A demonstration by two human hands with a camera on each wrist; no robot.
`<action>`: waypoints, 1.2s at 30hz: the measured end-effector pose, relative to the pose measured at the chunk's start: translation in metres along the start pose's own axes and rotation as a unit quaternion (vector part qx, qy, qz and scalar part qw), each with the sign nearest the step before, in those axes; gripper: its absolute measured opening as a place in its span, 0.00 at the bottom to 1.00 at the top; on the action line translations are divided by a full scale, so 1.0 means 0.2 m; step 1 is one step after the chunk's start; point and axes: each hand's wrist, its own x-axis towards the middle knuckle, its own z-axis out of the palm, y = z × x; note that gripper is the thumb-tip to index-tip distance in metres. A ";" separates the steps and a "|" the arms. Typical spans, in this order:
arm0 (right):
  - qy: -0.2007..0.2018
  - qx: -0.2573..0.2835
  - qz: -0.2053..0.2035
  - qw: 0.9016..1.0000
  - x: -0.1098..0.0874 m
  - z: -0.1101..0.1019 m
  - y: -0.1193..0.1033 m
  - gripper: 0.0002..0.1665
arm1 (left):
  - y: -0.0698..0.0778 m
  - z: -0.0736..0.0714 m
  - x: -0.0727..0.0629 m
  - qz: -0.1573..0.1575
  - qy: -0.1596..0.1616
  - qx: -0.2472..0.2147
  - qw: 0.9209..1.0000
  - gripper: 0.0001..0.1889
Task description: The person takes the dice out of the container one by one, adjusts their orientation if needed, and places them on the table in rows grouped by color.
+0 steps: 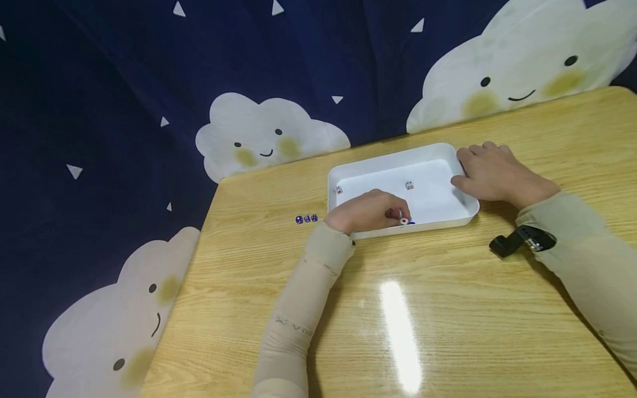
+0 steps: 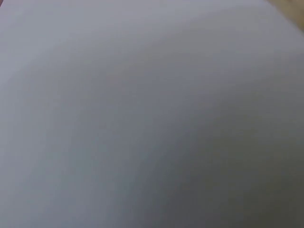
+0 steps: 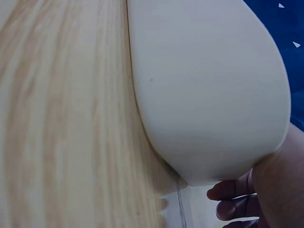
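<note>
Inside a white tray [image 1: 380, 164], my left hand [image 1: 370, 213] reaches down to the near wall, thumb and fingertips together at a white die with a red dot [image 1: 404, 221]. A sliver of a blue die [image 1: 411, 223] shows beside it, partly hidden by the tray's rim. My right hand [image 1: 490, 171] grips the tray's right end, its thumb over the rim. From the right wrist, the tray's outer wall [image 3: 209, 95] fills the middle, with fingers curled at its end. Only a blurred pale surface appears in the left wrist view.
Two more white dice lie in the tray, one near the left end [image 1: 339, 190] and one toward the middle [image 1: 410, 185]. Several small blue dice [image 1: 307, 219] sit in a row on the wooden table [image 1: 239, 276], left of the tray. A dark curtain [image 1: 124, 110] hangs behind.
</note>
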 end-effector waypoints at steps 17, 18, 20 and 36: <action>-0.005 -0.003 0.007 1.000 0.01 0.00 0.01 0.32 | 0.04 0.00 0.07 0.012 0.022 0.044 0.999 0.08; -0.004 -0.002 0.006 1.000 0.01 0.01 0.01 0.32 | 0.04 0.00 0.08 0.015 0.022 0.045 0.999 0.08; -0.002 -0.001 0.005 1.000 0.01 0.01 0.01 0.32 | 0.05 0.00 0.09 0.018 0.017 0.041 0.999 0.09; 0.003 0.001 0.002 1.000 0.01 0.01 0.00 0.32 | 0.07 0.00 0.14 0.039 -0.007 0.029 0.999 0.10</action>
